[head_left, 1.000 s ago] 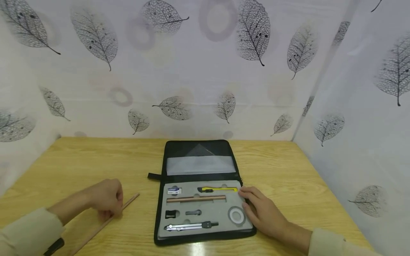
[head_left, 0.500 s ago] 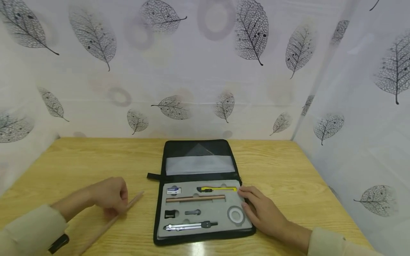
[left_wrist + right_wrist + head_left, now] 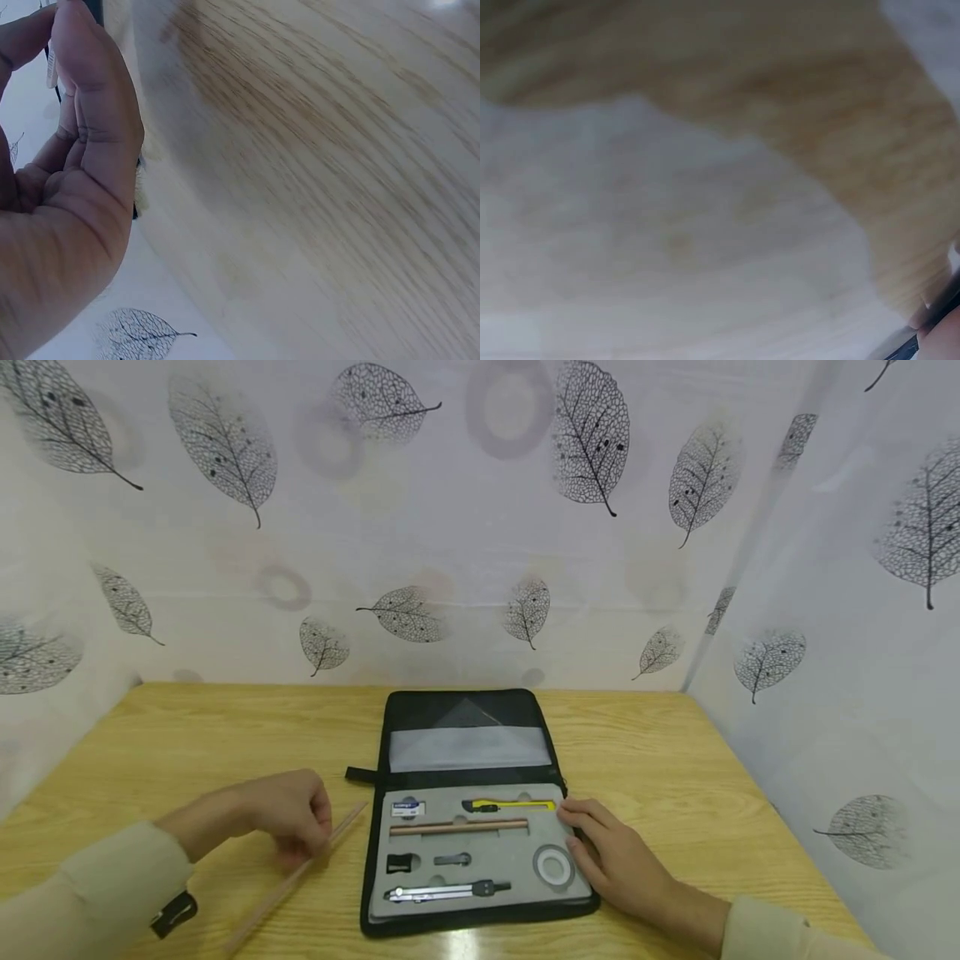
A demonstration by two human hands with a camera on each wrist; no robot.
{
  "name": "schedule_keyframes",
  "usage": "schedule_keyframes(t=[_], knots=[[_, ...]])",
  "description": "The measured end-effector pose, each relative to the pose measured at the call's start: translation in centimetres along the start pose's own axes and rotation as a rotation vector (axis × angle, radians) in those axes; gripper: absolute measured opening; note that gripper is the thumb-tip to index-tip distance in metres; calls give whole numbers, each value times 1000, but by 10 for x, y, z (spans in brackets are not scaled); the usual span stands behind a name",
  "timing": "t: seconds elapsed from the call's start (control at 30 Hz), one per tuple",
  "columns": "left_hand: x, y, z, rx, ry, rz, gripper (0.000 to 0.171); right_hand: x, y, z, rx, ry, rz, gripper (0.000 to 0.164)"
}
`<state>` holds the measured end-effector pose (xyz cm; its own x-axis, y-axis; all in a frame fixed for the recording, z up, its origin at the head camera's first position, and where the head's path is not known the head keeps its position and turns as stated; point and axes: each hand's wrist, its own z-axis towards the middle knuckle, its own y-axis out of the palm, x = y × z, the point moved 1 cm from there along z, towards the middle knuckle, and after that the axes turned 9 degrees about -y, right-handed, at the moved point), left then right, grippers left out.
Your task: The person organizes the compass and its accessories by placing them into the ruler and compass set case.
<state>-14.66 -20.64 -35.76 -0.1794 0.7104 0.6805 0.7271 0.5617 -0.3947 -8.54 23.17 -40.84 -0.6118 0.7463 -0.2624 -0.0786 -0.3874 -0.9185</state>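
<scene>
In the head view my left hand (image 3: 294, 810) pinches a long thin wooden stick (image 3: 262, 910), slanted over the table left of the case, its far tip near the case's left edge. In the left wrist view the left hand (image 3: 82, 165) shows bent fingers, and the stick cannot be made out. An open black zip case (image 3: 480, 920) lies with its grey insert facing up. My right hand (image 3: 622, 864) rests on the case's right edge, fingers fairly straight. The right wrist view catches only a fingertip (image 3: 941, 337) by a dark edge at the corner.
The insert holds an eraser (image 3: 408, 808), a yellow utility knife (image 3: 517, 805), wooden pencils (image 3: 459, 827), a black sharpener (image 3: 399, 862), a small grey metal piece (image 3: 452, 859), a compass (image 3: 442, 891) and a white ring (image 3: 554, 866). Leaf-print sheeting (image 3: 465, 543) encloses the wooden table (image 3: 645, 752).
My left hand has moved right and slightly away, bringing the stick closer to the case. The right hand and the case have stayed in place.
</scene>
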Motion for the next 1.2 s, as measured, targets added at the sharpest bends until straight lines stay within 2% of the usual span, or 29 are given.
schedule_keyframes(t=[0.43,0.83,1.2], knots=[[44,21,25,-5,-47,94,9,-3,-1,0,-25,21,11,34],[83,35,43,-37,-49,184,9,-3,-1,0,-30,25,2,34],[109,45,57,-20,-50,307,12,-3,1,1,-18,19,1,34]])
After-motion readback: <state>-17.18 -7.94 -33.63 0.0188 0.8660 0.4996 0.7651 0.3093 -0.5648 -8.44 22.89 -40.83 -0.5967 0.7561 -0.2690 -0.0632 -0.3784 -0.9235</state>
